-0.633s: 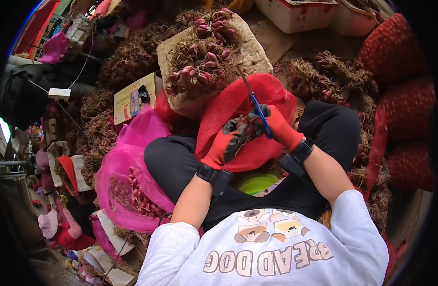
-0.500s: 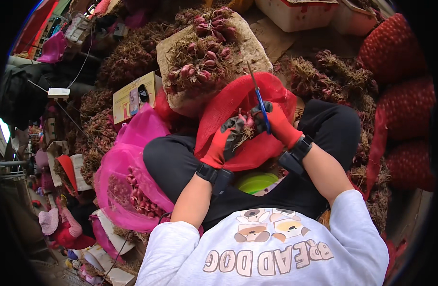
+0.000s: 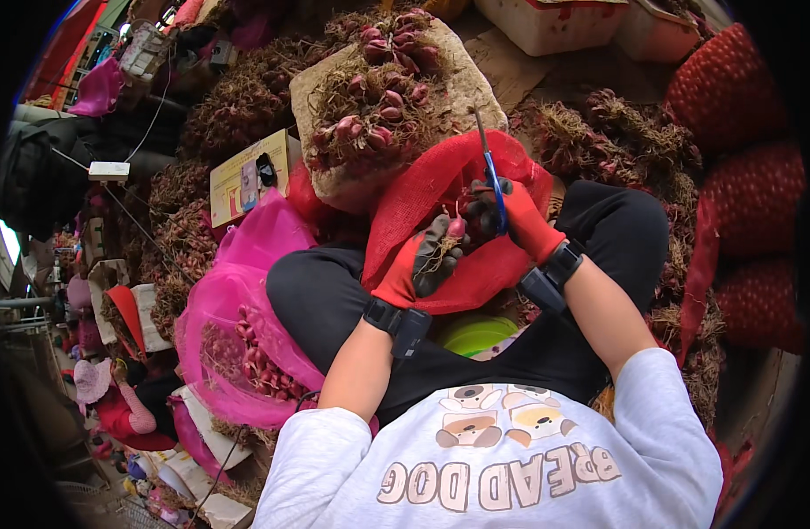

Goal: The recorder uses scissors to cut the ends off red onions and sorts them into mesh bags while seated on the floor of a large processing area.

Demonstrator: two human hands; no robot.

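In my gloved left hand [image 3: 429, 256], a small reddish shallot [image 3: 456, 227] is pinched, its pale stringy roots hanging down over the fingers. Close to its right, my gloved right hand [image 3: 515, 216] grips blue-handled scissors [image 3: 492, 174], their long dark blades pointing up and away from me. Both hands are over a red mesh bag [image 3: 403, 198] that lies spread open across my lap. More shallots [image 3: 390, 107] with dry roots and stems are heaped on a pale block [image 3: 475, 88] just beyond the bag.
To my left lies a pink mesh bag [image 3: 268, 231] holding shallots. A yellow box [image 3: 228, 182] with a phone [image 3: 249, 186] stands beyond it. Filled red sacks [image 3: 744, 203] line the right side. A green container [image 3: 475, 335] sits between my legs; another person [image 3: 140, 406] is at far left.
The left hand has turned so its fingers and the shallot show more plainly. My right hand and the scissors have shifted slightly right, with the blades tilted a little more.
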